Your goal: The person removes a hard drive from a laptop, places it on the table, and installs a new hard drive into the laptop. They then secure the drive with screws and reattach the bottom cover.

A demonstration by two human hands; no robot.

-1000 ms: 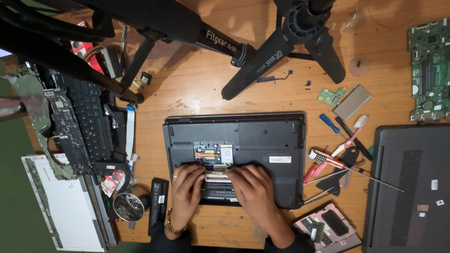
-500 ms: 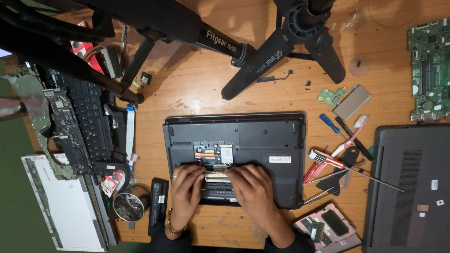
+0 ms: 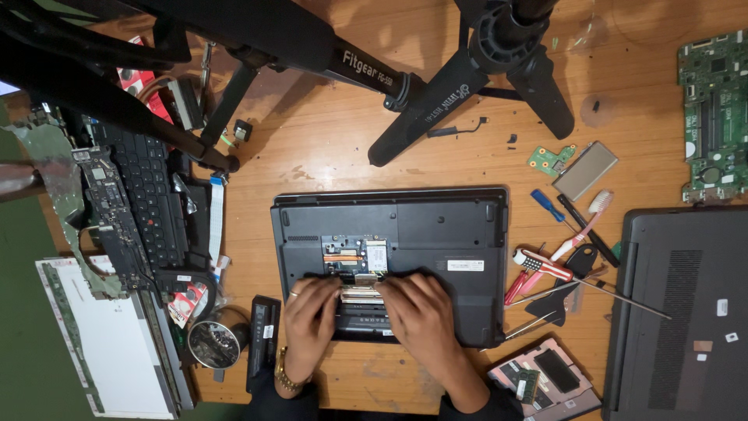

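Nothing has visibly shifted since the earlier frames: both hands stay on the upturned black laptop (image 3: pixel 389 261) at lower centre. Left hand (image 3: pixel 309 317) and right hand (image 3: pixel 417 312) press fingertips on a small silvery module (image 3: pixel 360 293) in the open bay; actual grip cannot be told. Fingers hide the bay's lower part. Tripod legs (image 3: pixel 436 101) cross the upper frame. Screwdrivers (image 3: pixel 549 269) lie right of the laptop, a grey laptop (image 3: pixel 686 312) is cut off at right.
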